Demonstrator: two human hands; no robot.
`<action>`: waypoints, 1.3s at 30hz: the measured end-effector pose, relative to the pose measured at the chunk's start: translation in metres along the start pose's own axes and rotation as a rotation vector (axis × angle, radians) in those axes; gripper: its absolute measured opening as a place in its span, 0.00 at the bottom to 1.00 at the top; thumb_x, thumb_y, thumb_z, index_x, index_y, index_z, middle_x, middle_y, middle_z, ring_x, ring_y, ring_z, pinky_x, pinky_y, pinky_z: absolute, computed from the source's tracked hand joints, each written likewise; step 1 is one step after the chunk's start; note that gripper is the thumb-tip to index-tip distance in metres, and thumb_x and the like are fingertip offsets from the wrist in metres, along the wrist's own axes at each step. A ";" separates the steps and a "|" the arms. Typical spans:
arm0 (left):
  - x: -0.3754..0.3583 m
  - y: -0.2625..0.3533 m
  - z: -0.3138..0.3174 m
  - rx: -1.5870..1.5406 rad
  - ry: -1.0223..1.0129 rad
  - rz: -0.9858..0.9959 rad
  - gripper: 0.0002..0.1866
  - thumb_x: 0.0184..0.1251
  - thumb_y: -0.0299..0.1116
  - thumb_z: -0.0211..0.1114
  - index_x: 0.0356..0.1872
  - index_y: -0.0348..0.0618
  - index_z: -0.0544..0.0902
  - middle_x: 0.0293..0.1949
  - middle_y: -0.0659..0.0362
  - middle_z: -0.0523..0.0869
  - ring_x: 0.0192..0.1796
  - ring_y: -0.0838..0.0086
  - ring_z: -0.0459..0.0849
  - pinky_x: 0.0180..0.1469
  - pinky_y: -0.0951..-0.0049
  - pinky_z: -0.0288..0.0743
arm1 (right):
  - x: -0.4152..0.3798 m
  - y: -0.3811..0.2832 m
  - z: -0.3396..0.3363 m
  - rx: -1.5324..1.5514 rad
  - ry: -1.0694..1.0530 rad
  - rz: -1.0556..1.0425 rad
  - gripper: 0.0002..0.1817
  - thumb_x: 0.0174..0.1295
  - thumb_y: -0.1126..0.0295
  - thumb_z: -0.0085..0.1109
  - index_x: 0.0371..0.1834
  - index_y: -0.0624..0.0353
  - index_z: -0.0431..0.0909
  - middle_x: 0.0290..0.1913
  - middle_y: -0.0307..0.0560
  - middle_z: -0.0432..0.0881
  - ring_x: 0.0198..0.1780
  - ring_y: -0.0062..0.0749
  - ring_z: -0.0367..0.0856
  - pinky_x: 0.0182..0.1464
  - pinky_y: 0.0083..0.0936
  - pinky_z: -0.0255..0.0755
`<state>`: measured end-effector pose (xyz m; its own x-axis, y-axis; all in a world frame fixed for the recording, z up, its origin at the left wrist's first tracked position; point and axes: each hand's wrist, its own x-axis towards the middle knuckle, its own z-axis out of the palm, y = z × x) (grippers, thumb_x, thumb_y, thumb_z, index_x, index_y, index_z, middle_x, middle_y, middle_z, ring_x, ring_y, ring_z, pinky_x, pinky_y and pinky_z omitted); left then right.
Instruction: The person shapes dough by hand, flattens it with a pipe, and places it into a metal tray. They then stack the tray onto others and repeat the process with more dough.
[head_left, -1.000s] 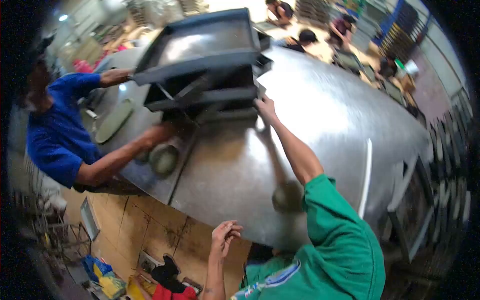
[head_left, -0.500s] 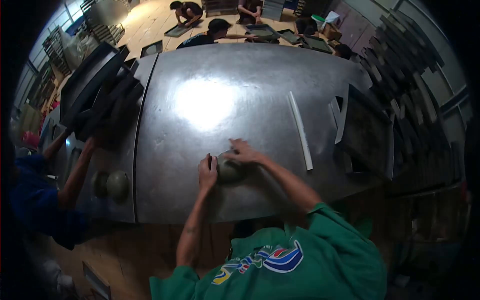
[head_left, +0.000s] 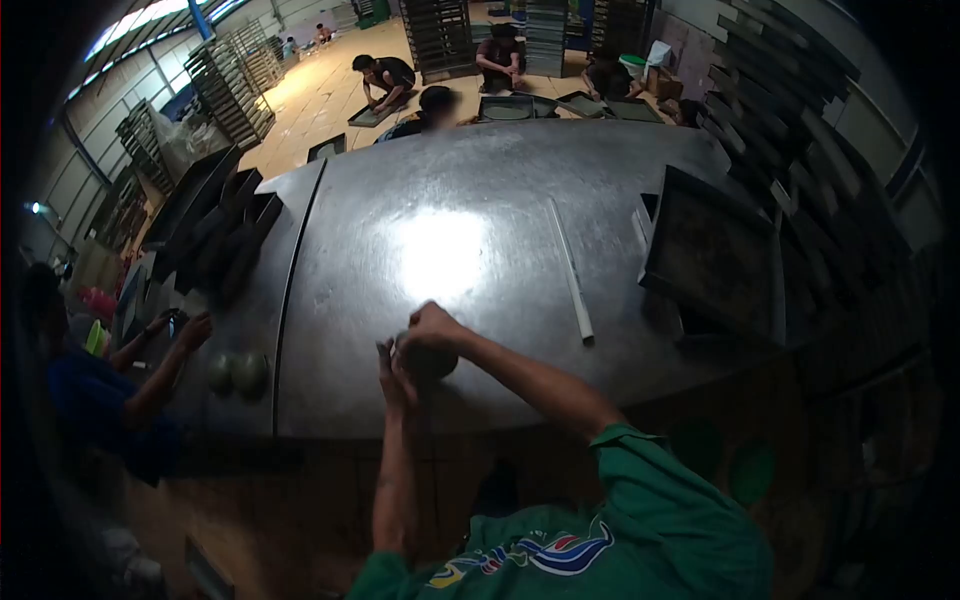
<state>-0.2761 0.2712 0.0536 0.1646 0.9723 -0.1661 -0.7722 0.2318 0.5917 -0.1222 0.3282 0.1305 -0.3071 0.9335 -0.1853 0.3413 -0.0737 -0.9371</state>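
A rounded dark grey-green lump, like dough or clay, sits on the metal table just in front of me. Against its left side stands my left hand, its fingers stretched upward. My right hand is curled over the top of the lump, with the fingers bent down toward my left hand and partly hidden. Between them the two hands cover the lump's upper left; its right side shows. To the right lies a long pale bar or pipe.
Dark trays are piled at the table's right, more at its left. Beyond a seam, two similar lumps lie near a co-worker in a blue sleeve. Several people crouch beyond the table among trays and tall stacks.
My right hand has gone from open and spread over the lump to curled on its top. My left hand's fingers have straightened. The co-worker's hands have come away from the left trays.
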 end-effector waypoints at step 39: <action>0.189 0.057 0.028 1.180 0.161 -0.049 0.39 0.61 0.56 0.66 0.57 0.24 0.73 0.55 0.41 0.78 0.58 0.58 0.77 0.60 0.59 0.71 | -0.017 0.121 -0.092 1.109 0.503 0.527 0.35 0.55 0.46 0.66 0.47 0.70 0.66 0.58 0.69 0.65 0.63 0.58 0.66 0.55 0.60 0.71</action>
<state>-0.2719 0.4694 0.0779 0.0343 0.9662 -0.2555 0.2881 0.2353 0.9282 0.0060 0.3359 0.0480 0.0796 0.7146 -0.6950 -0.6575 -0.4864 -0.5755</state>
